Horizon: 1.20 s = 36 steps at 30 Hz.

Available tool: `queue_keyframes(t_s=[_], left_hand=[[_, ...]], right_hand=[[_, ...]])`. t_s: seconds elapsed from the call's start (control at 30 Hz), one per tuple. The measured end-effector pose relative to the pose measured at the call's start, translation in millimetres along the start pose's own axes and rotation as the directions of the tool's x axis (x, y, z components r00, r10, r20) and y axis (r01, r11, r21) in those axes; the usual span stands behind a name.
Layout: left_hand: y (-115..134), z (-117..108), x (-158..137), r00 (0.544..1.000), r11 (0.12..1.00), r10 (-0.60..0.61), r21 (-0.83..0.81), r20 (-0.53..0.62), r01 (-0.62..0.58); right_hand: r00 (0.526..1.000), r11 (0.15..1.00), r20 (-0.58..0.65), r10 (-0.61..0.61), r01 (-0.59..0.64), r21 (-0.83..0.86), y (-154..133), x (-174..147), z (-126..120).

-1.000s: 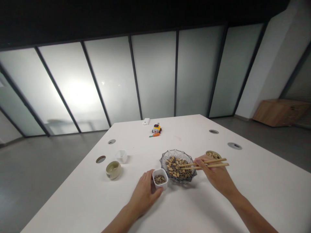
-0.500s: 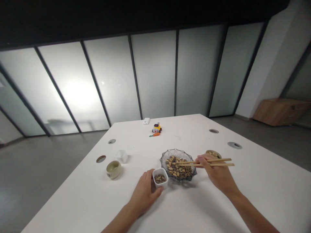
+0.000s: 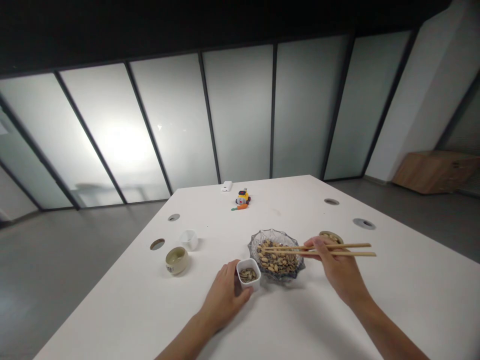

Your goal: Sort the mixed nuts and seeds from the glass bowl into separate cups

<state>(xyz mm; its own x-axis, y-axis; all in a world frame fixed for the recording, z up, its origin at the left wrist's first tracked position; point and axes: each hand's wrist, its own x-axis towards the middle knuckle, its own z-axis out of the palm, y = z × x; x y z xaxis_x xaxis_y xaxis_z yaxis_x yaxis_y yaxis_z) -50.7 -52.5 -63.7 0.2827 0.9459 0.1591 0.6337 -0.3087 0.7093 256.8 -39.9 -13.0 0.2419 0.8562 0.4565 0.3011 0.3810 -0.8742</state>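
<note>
My left hand (image 3: 226, 292) is wrapped round a small white square cup (image 3: 249, 276) with striped sunflower seeds (image 3: 248, 274) inside. Just right of the cup stands a scalloped glass bowl (image 3: 298, 272), full of sunflower seeds mixed with pistachios or similar pale nuts (image 3: 275, 260). My right hand (image 3: 333, 267) grips a pair of wooden chopsticks (image 3: 348, 249), whose tips reach over the mixed seeds in the bowl. Whether the tips pinch anything is too small to tell. Behind the right hand is a small round bowl (image 3: 331, 236) of pale nuts, partly hidden.
On the left are a beige ceramic cup (image 3: 176, 260) and a whitish cup (image 3: 189, 240). Farther back lie a yellow toy car (image 3: 243, 196), a toy carrot (image 3: 240, 207) and a white device (image 3: 227, 186). Several round holes, one (image 3: 157, 244) at left, pierce the white tabletop (image 3: 150, 305).
My chopsticks have shifted slightly, their tips moving left within the glass bowl and their rear ends extending farther right. My left hand stays on the white cup.
</note>
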Motion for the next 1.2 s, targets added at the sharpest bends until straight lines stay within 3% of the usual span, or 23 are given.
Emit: queue_keyframes(t_s=[0.1,0.17,0.37,0.8,1.2], left_hand=[[-0.4,0.4,0.0,1.0,1.0,0.0,-0.005,0.004,0.0],[-0.7,0.6,-0.1,1.0,1.0,0.005,-0.009,0.0,-0.005],[-1.4,0.9,-0.6,1.0,1.0,0.01,-0.01,-0.008,-0.01],[1.0,-0.6,-0.4,1.0,1.0,-0.001,-0.002,-0.014,0.001],[3.1,-1.7,-1.7,1.0,1.0,0.001,-0.012,0.002,-0.001]], right_hand=[[0.983,0.942,-0.017,-0.181,0.169,-0.291,-2.5,4.6,-8.5],[0.974,0.914,0.04,-0.224,0.224,-0.34,-2.0,4.4,-8.1],[0.961,0.934,0.202,-0.187,0.238,-0.268,3.4,-1.7,-0.2],[0.959,0.959,0.26,-0.115,0.175,-0.221,-0.4,-4.1,-0.4],[0.961,0.917,0.16,-0.227,0.266,-0.297,0.8,0.1,-5.6]])
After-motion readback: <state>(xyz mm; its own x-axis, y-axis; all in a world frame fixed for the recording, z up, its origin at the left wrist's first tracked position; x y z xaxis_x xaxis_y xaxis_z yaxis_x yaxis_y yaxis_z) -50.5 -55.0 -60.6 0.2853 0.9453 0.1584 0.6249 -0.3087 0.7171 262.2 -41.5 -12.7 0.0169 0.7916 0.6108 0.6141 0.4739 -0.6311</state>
